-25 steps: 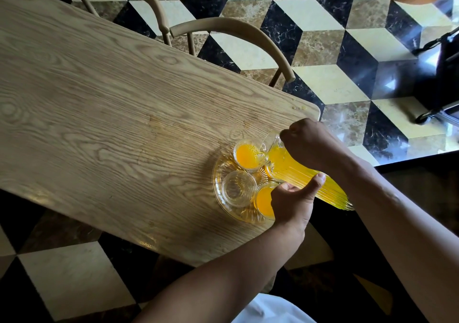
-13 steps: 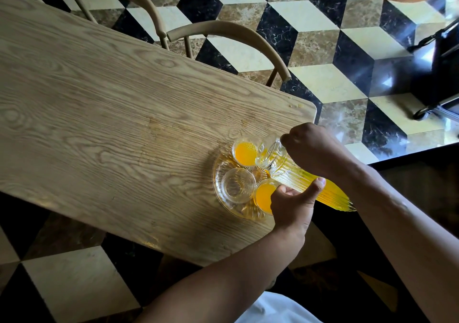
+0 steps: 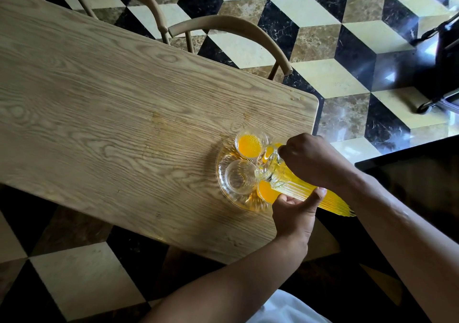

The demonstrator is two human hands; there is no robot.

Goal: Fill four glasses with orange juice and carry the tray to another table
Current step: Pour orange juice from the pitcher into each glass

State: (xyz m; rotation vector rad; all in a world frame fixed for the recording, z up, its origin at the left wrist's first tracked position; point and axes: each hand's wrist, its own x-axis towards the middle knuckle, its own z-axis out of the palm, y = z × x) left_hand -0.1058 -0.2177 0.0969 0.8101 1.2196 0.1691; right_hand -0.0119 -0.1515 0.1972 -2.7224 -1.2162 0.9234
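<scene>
juice jug (image 3: 305, 188) is lying tilted between your hands, right hand (image 3: 313, 161) gripping its handle, left hand (image 3: 295, 213) cradling it, spout hovering just right of the empty glass (image 3: 239, 177).

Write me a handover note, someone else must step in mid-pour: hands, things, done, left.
Right hand grips the ribbed glass pitcher of orange juice near its top; left hand steadies its body.
Pitcher is tilted, spout over the empty clear glass.
Round glass tray sits near the corner of the wooden table.
Done: two visible glasses hold juice.
Left: fill the empty glass, check the fourth, which is hidden, then carry the tray.
</scene>
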